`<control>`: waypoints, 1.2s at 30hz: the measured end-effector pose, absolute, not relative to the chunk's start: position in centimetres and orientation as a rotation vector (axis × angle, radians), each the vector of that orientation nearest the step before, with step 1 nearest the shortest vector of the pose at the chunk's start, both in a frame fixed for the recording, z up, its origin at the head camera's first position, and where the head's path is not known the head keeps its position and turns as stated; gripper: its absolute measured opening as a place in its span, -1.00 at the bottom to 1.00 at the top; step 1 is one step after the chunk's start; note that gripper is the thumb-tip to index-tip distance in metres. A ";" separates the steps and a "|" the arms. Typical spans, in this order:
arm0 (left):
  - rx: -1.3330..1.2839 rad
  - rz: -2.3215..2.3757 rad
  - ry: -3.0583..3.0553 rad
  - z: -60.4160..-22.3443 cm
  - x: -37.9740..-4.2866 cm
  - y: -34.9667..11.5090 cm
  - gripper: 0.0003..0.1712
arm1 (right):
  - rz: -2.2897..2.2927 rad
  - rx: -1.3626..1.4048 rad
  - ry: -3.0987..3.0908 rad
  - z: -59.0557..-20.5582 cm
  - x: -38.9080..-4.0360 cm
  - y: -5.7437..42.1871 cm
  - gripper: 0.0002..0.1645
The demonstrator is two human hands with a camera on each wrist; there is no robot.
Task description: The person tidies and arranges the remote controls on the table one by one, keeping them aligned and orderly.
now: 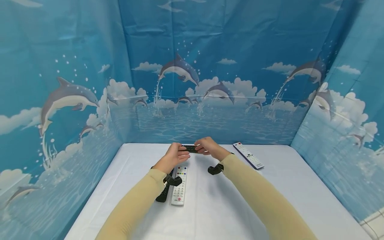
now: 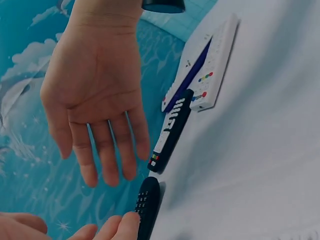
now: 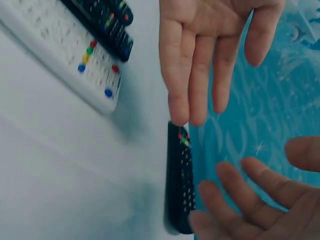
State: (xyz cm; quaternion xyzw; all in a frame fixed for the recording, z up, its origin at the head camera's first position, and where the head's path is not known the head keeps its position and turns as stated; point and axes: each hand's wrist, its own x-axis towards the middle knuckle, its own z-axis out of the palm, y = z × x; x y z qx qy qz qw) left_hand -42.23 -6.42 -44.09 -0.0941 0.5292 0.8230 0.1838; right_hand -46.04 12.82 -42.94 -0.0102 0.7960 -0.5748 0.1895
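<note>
A black remote control (image 1: 190, 149) lies near the back edge of the white table, between my two hands. My left hand (image 1: 174, 156) is at its left end, fingers extended and slightly spread. My right hand (image 1: 209, 147) is at the other end, its fingertips at or very near the remote. In the right wrist view, the straight fingers of the right hand (image 3: 200, 45) reach the end with the coloured buttons, and the left hand (image 3: 270, 220) is by the lower end. Neither hand visibly curls round it. Whether the fingertips touch it, I cannot tell.
Below my left wrist lie a white remote (image 1: 179, 188) and a black remote (image 1: 163, 195), side by side and partly hidden by the arm. A white remote with purple edges (image 1: 248, 155) lies slanted at the right. A dolphin-printed curtain (image 1: 216, 123) encloses the white tabletop (image 1: 222, 213).
</note>
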 end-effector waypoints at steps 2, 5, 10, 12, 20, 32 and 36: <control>-0.305 2.377 1.440 -44.5 -42.7 -5.9 -0.38 | -1.640 -0.035 2.278 -43.3 -46.5 13.0 -0.48; -0.368 2.427 1.371 -45.2 -43.4 -5.1 -0.36 | -1.662 -0.044 2.312 -44.0 -47.2 13.4 -0.44; -0.457 2.496 1.212 -46.1 -44.8 -3.9 -0.30 | -1.647 -0.106 2.341 -44.7 -48.3 14.2 -0.31; -0.483 2.527 1.149 -46.4 -45.2 -3.5 -0.27 | -1.637 -0.133 2.335 -44.9 -48.7 14.5 -0.27; -0.552 2.590 1.013 -47.7 -45.9 -2.4 -0.21 | -1.559 -0.202 2.279 -46.2 -49.4 15.4 -0.13; -0.590 2.611 1.004 -48.3 -46.7 -2.5 -0.15 | -1.497 -0.195 2.269 -47.0 -49.8 15.5 -0.07; -0.594 2.629 1.017 -48.2 -47.0 -2.8 -0.15 | -1.507 -0.176 2.256 -46.8 -49.7 15.2 -0.08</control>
